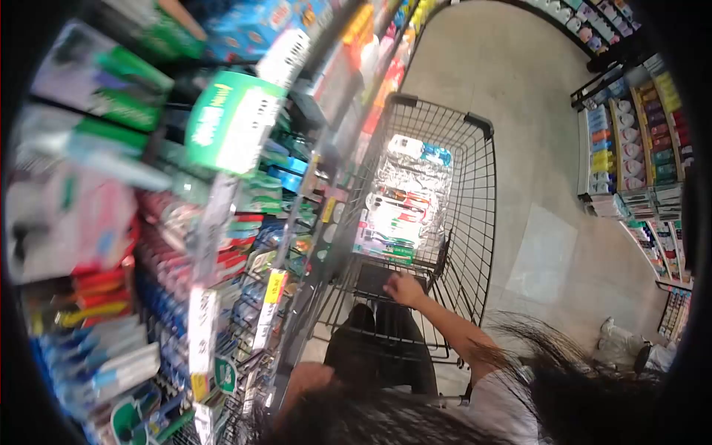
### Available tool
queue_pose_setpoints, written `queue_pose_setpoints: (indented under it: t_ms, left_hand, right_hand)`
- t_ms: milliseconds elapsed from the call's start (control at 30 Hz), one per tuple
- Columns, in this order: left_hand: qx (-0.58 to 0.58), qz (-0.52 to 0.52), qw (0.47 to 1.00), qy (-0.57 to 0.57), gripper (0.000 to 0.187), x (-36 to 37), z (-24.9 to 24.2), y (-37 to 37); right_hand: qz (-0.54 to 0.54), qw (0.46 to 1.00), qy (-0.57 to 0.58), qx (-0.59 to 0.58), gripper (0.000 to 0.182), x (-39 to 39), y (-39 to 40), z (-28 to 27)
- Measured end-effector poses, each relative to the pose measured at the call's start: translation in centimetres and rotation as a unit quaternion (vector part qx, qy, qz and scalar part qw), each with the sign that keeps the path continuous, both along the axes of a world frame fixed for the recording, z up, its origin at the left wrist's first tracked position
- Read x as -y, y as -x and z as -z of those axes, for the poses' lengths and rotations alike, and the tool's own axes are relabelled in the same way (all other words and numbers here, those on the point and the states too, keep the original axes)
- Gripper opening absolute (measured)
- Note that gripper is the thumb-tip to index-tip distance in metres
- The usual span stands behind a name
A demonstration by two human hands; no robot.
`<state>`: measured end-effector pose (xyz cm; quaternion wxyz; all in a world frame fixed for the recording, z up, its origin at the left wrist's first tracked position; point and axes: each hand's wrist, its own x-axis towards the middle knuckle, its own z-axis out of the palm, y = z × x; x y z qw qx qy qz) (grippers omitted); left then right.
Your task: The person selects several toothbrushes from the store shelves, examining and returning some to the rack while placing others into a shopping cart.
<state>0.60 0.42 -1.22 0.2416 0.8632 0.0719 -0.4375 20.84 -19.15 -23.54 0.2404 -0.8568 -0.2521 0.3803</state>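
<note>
A black wire shopping cart [486,215] stands in front of me, holding several packages. My right hand [404,288] is above the dark panel [378,280] at the cart's near end, its fingers curled in. What they hold, if anything, I cannot make out. Beyond that hand, a large shiny silver package [423,174] lies in the basket. Green-and-white packs [397,251] are at the basket's near end. My left hand [311,374] is low beside the shelf on the left, blurred, its fingers hidden.
Close on my left rises a shelf full of packaged goods, with a green-and-white price sign [233,122] and a yellow tag [274,285]. Grey floor [541,156] runs along the cart's right. Another stocked shelf [630,141] stands across the aisle. Dark hair crosses the bottom of the view.
</note>
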Motion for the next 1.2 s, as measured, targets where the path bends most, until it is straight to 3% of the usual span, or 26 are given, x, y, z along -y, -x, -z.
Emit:
queue_pose_setpoints:
  t_ms: [100,167,233,333,433,467,500,567,667,700,767,800,1033,1200]
  left_hand:
    - [0.092,0.001,0.995,-0.039,0.031,0.5,-0.1,1.4]
    - [0.116,0.039,0.990,-0.068,0.039,0.9,-0.9,1.6]
    - [0.173,0.019,0.980,-0.098,0.038,1.3,0.6,3.3]
    - [0.242,0.016,0.967,-0.082,0.042,1.6,-0.8,4.1]
    - [0.285,0.011,0.956,-0.072,0.041,1.8,-0.8,5.2]
    - [0.318,0.013,0.946,-0.062,0.042,1.8,-0.7,5.8]
    - [0.283,0.035,0.957,-0.057,0.043,1.5,-0.6,5.8]
    - [0.280,0.026,0.957,-0.067,0.041,1.6,-2.0,6.5]
    - [0.249,0.015,0.966,-0.068,0.042,1.7,-2.1,6.6]
    - [0.241,0.014,0.968,-0.066,0.043,2.0,-2.3,7.1]
    - [0.247,0.019,0.967,-0.059,0.045,2.3,-2.3,7.5]
    - [0.254,0.020,0.965,-0.057,0.045,2.2,-1.6,7.5]
    - [0.235,0.044,0.970,-0.043,0.045,4.5,-0.8,8.7]
    - [0.212,0.051,0.975,-0.026,0.046,8.3,0.3,11.3]
  right_hand:
    - [-0.069,0.997,0.032,-0.024,0.044,0.6,3.3,-6.7]
    - [-0.099,0.994,0.028,-0.047,0.051,1.7,4.9,-7.5]
    - [-0.072,0.993,-0.023,-0.093,0.058,3.2,6.6,-8.5]
    - [-0.011,0.993,-0.001,-0.115,0.063,3.6,8.7,-16.9]
    - [0.034,0.995,-0.020,-0.088,0.064,4.8,9.7,-12.7]
    - [0.045,0.992,-0.014,-0.115,0.067,4.5,10.2,-15.8]
    - [0.089,0.994,-0.062,-0.032,0.067,4.7,11.1,-14.7]
    - [0.130,0.983,-0.116,-0.057,0.063,4.8,11.7,-14.6]
    - [0.135,0.984,-0.076,-0.088,0.058,3.7,14.2,-21.8]
    - [0.157,0.980,-0.081,-0.094,0.058,4.7,13.1,-17.3]
    - [0.189,0.968,-0.107,-0.126,0.055,5.9,12.8,-13.7]
    - [0.217,0.959,-0.151,-0.100,0.050,6.0,13.9,-14.2]
    - [0.201,0.974,-0.075,0.080,0.051,7.9,18.8,-19.5]
    - [0.225,0.956,-0.053,0.181,0.056,12.2,21.2,-16.5]
